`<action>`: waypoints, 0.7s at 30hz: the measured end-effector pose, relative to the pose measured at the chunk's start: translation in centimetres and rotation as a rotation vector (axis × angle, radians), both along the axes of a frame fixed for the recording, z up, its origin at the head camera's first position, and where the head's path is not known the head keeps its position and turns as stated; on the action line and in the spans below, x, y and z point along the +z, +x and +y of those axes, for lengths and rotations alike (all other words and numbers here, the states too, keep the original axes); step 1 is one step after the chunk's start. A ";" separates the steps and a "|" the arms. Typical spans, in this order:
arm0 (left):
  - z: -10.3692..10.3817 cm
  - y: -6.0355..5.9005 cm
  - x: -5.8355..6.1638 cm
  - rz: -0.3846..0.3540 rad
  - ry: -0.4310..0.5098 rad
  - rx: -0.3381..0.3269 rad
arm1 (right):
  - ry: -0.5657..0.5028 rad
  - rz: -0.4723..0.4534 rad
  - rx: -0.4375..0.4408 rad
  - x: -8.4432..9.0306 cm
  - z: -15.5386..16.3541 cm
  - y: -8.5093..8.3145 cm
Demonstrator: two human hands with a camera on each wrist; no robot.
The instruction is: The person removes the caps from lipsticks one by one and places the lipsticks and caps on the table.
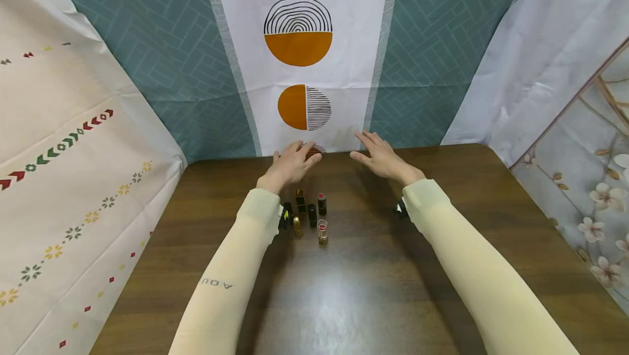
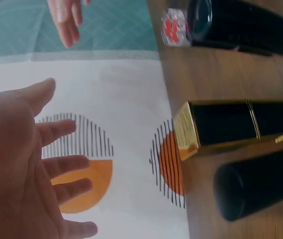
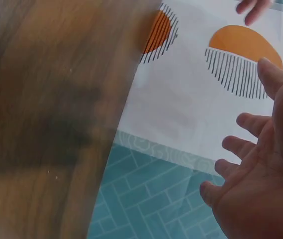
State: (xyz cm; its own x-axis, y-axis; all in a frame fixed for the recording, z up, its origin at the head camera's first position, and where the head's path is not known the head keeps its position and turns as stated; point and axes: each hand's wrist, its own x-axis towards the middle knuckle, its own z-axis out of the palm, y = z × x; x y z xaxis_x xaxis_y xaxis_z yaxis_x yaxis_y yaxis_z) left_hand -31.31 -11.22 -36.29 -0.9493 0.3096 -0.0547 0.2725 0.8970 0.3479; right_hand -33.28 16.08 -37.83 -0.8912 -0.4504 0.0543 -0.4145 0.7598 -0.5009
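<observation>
Both hands hover above the far part of the dark wooden table point(image 1: 373, 267), fingers straight and spread, holding nothing. My left hand point(image 1: 290, 165) is just beyond a small cluster of lipstick tubes. My right hand point(image 1: 380, 157) is about a hand's width to its right. The cluster holds a black-and-gold square tube point(image 1: 300, 200), a black round tube point(image 1: 312, 215), an uncapped red lipstick point(image 1: 321, 203), a gold tube point(image 1: 297, 226) and a clear-capped one point(image 1: 322, 231). The left wrist view shows my open palm point(image 2: 27, 164) beside the square tube point(image 2: 235, 127) and a black tube point(image 2: 258, 183).
A hanging cloth with orange half-circle prints point(image 1: 298, 43) and teal panels stands right behind the hands. A patterned white cloth point(image 1: 69, 180) bounds the left side, a floral one point(image 1: 589, 180) the right. The near half of the table is bare wood.
</observation>
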 end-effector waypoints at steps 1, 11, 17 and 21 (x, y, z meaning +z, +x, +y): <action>0.1 0.2 0.0 -0.001 0.010 -0.007 | -0.014 -0.001 0.000 -0.1 0.1 0.1; 0.0 1.8 -0.4 -0.043 0.147 -0.103 | -0.154 -0.050 0.003 -0.7 0.1 1.3; -0.3 2.8 -0.6 -0.059 0.174 -0.123 | -0.190 -0.060 0.023 -1.3 -0.4 2.5; 0.0 3.3 -0.5 -0.058 0.195 -0.150 | -0.219 -0.067 0.032 -1.5 -0.4 3.3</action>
State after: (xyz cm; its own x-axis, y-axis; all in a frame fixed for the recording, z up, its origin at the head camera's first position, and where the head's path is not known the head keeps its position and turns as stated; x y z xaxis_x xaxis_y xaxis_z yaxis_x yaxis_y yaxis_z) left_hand -28.03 -11.25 -36.79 -0.8888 0.4570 -0.0335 0.3720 0.7623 0.5296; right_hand -29.96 15.68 -39.35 -0.8814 -0.4626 0.0953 -0.3972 0.6168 -0.6796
